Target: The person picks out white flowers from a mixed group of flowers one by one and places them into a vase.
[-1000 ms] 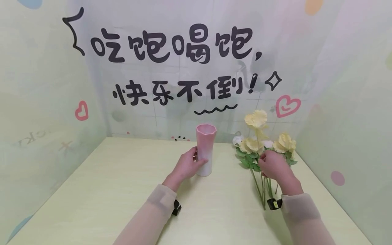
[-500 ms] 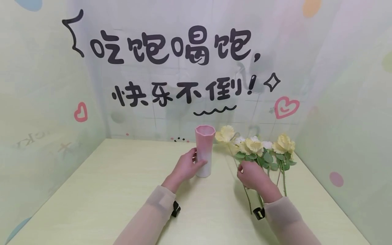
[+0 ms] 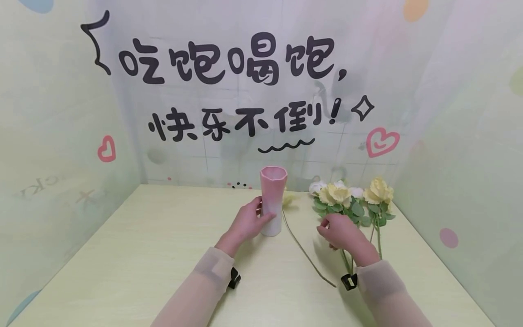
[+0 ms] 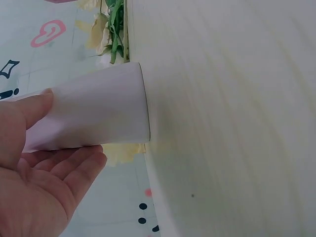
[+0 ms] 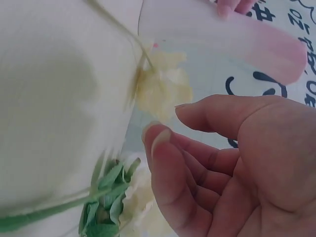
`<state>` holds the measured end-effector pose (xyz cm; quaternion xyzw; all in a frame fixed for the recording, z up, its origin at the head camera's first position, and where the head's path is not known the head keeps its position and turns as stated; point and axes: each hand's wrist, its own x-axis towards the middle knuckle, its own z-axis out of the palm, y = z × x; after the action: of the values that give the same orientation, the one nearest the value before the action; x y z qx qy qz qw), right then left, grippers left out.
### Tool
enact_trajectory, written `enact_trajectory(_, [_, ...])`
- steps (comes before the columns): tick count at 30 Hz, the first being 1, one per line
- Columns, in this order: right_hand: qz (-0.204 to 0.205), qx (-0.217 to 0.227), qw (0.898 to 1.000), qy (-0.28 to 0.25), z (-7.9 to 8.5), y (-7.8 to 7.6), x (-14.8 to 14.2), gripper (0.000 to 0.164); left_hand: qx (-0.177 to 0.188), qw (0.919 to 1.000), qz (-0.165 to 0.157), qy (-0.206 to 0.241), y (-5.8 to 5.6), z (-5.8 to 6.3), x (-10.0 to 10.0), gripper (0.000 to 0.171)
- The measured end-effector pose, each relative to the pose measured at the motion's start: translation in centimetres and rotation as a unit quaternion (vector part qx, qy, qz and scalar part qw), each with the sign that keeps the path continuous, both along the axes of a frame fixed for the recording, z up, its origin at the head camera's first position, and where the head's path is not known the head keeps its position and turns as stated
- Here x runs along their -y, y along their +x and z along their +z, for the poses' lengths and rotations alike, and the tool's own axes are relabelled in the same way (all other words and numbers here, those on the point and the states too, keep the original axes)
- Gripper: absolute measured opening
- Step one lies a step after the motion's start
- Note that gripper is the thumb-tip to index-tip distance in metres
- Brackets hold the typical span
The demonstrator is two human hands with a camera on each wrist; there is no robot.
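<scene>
A pink-to-white vase stands upright mid-table. My left hand grips its lower half, thumb in front and fingers round the far side; the left wrist view shows the vase's white base on the tabletop. One yellow artificial flower lies on the table right of the vase, its bare stem slanting toward me and its bloom partly hidden behind the vase in the head view. My right hand hovers over the table beside it, fingers loosely curled. A gap shows between thumb and fingertips, with nothing held.
Several more artificial flowers lie at the right: yellow blooms with green leaves, and white blooms behind them. A printed backdrop with lettering rises behind the pale table, and side panels flank it.
My right hand moved left with a yellow flower taken from the bunch, then let it go. That flower now lies by the vase. My left hand stays on the vase.
</scene>
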<state>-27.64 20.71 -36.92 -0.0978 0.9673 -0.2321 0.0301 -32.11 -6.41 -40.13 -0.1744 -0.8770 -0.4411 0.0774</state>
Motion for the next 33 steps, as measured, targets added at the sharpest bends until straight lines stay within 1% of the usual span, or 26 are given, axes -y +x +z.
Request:
enact_trajectory(10, [-0.028,0.019,0.999,-0.042,0.6,-0.7,-2.9,0.020,0.006,1.0000,0.001,0.001,0.1,0.1,0.1,0.060])
enact_trajectory(15, [-0.051,0.020,0.998,-0.037,0.7,-0.8,-4.9,0.023,0.007,1.0000,-0.002,0.004,0.1,0.1,0.1,0.060])
enact_trajectory(17, [-0.057,0.018,0.998,-0.022,0.7,-0.8,-5.7,0.023,0.006,1.0000,-0.003,0.005,0.1,0.1,0.1,0.060])
enact_trajectory(24, [-0.077,0.030,0.997,-0.009,0.0,-1.4,-7.3,0.029,0.007,1.0000,-0.001,0.004,0.1,0.1,0.1,0.061])
enact_trajectory(31, [-0.072,0.048,0.996,0.001,-1.0,-1.7,-7.7,0.041,0.008,0.9999,-0.003,0.007,0.1,0.2,0.1,0.060])
enact_trajectory(33, [-0.073,0.054,0.996,0.001,-1.2,-1.8,-7.7,0.040,0.008,0.9999,-0.003,0.007,0.1,0.2,0.1,0.060])
